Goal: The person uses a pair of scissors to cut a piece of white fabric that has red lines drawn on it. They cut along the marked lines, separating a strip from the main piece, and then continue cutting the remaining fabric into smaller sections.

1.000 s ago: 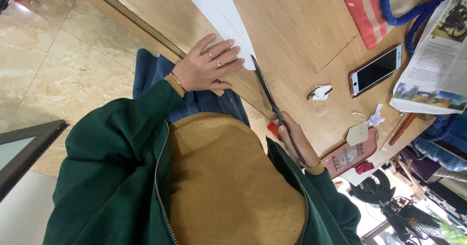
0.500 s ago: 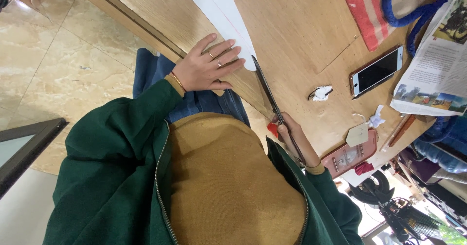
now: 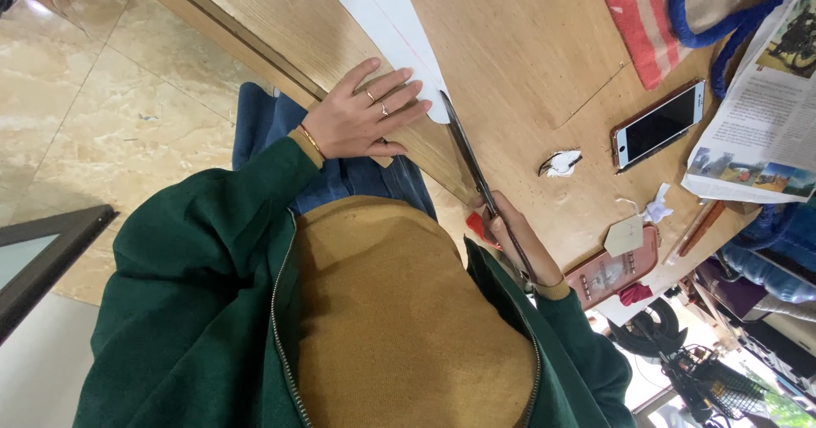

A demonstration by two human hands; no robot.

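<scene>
My left hand (image 3: 361, 118) lies flat on the near edge of the wooden table (image 3: 527, 45), fingers spread, fingertips on the corner of a white paper sheet (image 3: 387, 20) that carries a thin red line. There are rings on two fingers and a bracelet at the wrist. My right hand (image 3: 518, 241) grips the red handle of long dark scissors (image 3: 467, 160). The blades point up towards the paper, and their tip reaches the sheet's edge beside my left fingertips.
On the table lie a phone (image 3: 659, 126), an open magazine (image 3: 761, 113), a red striped cloth (image 3: 637, 20), a blue-handled bag (image 3: 722, 7), a small crumpled scrap (image 3: 561, 163), a paper tag (image 3: 625, 234) and a pink case (image 3: 608, 273). Tiled floor (image 3: 93, 113) lies left.
My left hand's fingers have spread slightly on the paper. The scissors and my right hand stay almost where they were.
</scene>
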